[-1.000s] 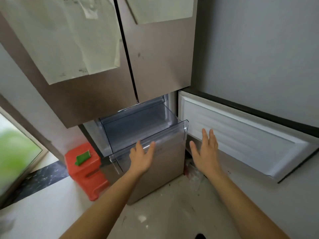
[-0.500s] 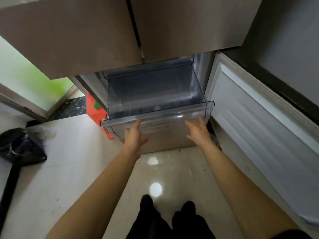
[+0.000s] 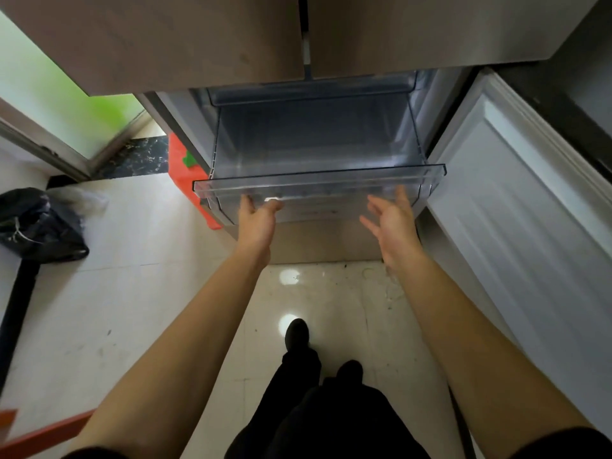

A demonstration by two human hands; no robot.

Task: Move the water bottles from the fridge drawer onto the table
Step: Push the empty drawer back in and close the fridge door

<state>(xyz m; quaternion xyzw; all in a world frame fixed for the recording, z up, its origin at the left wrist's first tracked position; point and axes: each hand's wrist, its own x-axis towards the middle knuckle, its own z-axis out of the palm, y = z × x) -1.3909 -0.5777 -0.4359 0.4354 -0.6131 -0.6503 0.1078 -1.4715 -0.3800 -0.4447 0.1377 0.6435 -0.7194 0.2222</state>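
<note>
Left hand (image 3: 256, 223): fingers (image 3: 246, 204) hooked up under the front lip of the drawer (image 3: 318, 187), thumb out to the side against the lip — a loose grip on the clear plastic edge. Right hand (image 3: 392, 223): fingers (image 3: 402, 195) spread and slightly curled, palm turned inward, tips just below the lip near its right end; contact cannot be told. Both forearms reach forward from the bottom of the view. The drawer is pulled out from the lower part of the fridge (image 3: 198, 41), below two shut upper doors; its transparent bin shows no bottles in the part that can be seen. To the right, a white-lined lower door (image 3: 530, 207) stands open. To the left, an orange stool (image 3: 180, 167) just beside the fridge, and a black bag (image 3: 39, 226) on the tiled floor (image 3: 139, 276). Dark trousers and shoes below, between the arms.
</note>
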